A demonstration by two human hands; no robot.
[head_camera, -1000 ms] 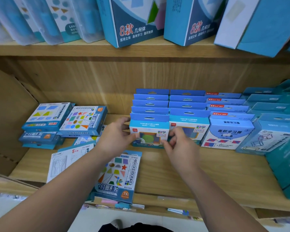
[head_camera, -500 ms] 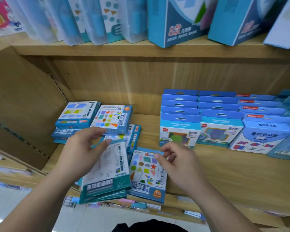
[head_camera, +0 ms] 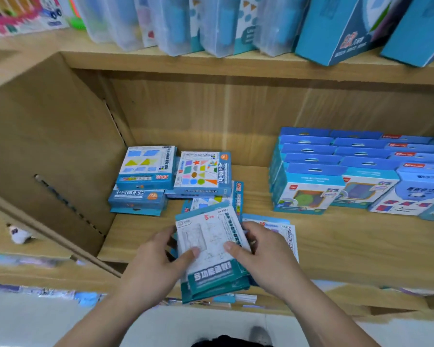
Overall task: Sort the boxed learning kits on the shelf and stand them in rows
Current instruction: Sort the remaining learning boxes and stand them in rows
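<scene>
- Gripping from both sides: left hand (head_camera: 158,261) and right hand (head_camera: 266,256) curled round a stack of white-and-teal kits (head_camera: 208,249), thumbs pressed on the top face, fingers tucked underneath.
- Held at the front lip of the shelf (head_camera: 348,249), tilted up a bit, partly over a flat kit (head_camera: 287,230) lying just beside the right hand.
- Looks like gathering and squaring the stack, going by that grip. Worth tapping the edges flush before lifting, otherwise probably going to fan out and slip, being thin slick card.
- Also worth checking the lower ones match the top print before moving anything.
- Further back on the left: flat piles of shape kits (head_camera: 171,176), loosely stacked, not stood up yet.
- Off to the right: standing rows (head_camera: 311,181), already neat, hang tabs up. Best to copy that: tab up, front face out, pushed snug against a neighbour to avoid toppling.
- Bare shelf between piles and rows, so probably room for a new row there.
- Up top: clear cases (head_camera: 211,21) and big blue boxes (head_camera: 336,28), likely not part of this step.
</scene>
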